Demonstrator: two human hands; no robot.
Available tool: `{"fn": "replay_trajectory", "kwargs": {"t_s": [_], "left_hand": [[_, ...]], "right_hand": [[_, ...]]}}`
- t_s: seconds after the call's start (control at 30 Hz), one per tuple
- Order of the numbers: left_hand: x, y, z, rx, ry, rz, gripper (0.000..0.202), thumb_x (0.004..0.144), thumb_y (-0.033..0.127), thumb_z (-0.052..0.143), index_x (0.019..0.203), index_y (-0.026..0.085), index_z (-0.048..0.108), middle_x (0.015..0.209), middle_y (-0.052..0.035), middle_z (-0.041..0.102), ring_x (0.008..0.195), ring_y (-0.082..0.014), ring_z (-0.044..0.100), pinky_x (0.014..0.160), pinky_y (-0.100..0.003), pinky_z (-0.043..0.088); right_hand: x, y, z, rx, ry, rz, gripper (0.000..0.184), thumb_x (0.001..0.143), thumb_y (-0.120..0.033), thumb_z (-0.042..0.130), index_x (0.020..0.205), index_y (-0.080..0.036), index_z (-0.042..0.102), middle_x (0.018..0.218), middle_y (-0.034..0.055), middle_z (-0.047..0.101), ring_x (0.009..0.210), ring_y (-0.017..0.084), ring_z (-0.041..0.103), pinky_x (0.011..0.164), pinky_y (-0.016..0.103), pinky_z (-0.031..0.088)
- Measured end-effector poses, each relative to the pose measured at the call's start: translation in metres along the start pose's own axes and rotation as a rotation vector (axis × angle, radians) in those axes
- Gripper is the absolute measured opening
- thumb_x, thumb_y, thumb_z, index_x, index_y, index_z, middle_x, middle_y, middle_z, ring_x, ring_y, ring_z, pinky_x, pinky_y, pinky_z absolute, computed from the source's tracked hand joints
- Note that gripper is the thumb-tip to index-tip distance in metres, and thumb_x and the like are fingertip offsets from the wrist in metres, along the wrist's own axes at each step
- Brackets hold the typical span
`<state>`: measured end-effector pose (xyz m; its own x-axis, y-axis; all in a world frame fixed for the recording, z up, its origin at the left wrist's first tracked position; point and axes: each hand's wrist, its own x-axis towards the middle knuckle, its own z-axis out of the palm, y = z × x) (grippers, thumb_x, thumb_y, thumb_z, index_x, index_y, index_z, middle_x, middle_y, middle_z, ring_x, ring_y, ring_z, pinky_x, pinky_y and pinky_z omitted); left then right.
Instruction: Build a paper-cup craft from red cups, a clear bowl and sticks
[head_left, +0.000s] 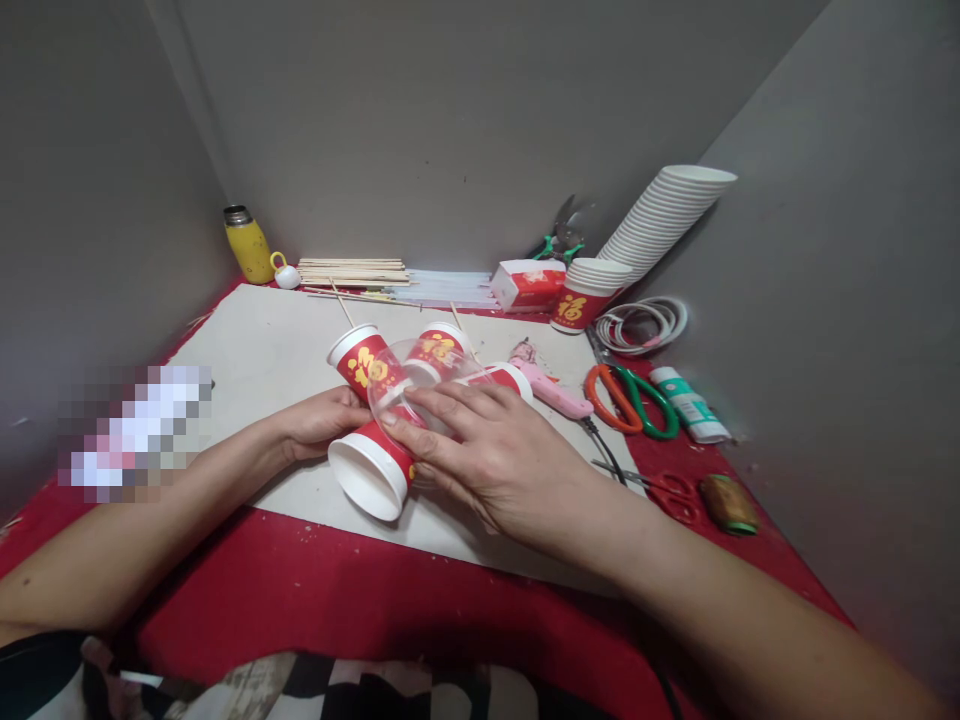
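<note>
Several red-and-white paper cups with gold characters are grouped in a cross-like cluster around a clear plastic disc (390, 365). The front cup (371, 475) lies tilted with its open white mouth toward me. An upper left cup (364, 362) and an upper cup (437, 345) point away, with thin wooden sticks rising by them. A right cup (510, 380) is partly covered. My left hand (319, 422) is closed at the left of the cluster, its fingertips partly hidden by the cups. Over the disc lies my right hand (480, 450), thumb and fingers bent around its near side.
Wooden sticks (352, 271), clear glue sticks (450, 287), a yellow bottle (249, 245) and a red-white box (529, 286) line the back. Stacked cups (664, 220), a cable coil (645, 325), a pink glue gun (555, 388), scissors (652, 405) and thread (727, 503) sit right.
</note>
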<state>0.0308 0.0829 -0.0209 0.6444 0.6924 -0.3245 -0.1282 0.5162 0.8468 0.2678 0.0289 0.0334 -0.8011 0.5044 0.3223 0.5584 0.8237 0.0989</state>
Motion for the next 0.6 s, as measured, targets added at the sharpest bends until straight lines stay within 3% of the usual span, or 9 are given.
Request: {"fn": "replay_trajectory", "kwargs": {"t_s": [0.6], "left_hand": [[0.0002, 0.0008, 0.0020, -0.040, 0.037, -0.050, 0.023, 0.072, 0.018, 0.080, 0.092, 0.008, 0.074, 0.088, -0.0146, 0.077, 0.076, -0.0215, 0.073, 0.077, -0.033, 0.057]], "right_hand": [[-0.0013, 0.0016, 0.0002, 0.087, 0.013, 0.007, 0.045, 0.103, -0.036, 0.042, 0.144, -0.021, 0.054, 0.137, 0.0178, 0.061, 0.124, 0.034, 0.058, 0.093, 0.051, 0.051]]}}
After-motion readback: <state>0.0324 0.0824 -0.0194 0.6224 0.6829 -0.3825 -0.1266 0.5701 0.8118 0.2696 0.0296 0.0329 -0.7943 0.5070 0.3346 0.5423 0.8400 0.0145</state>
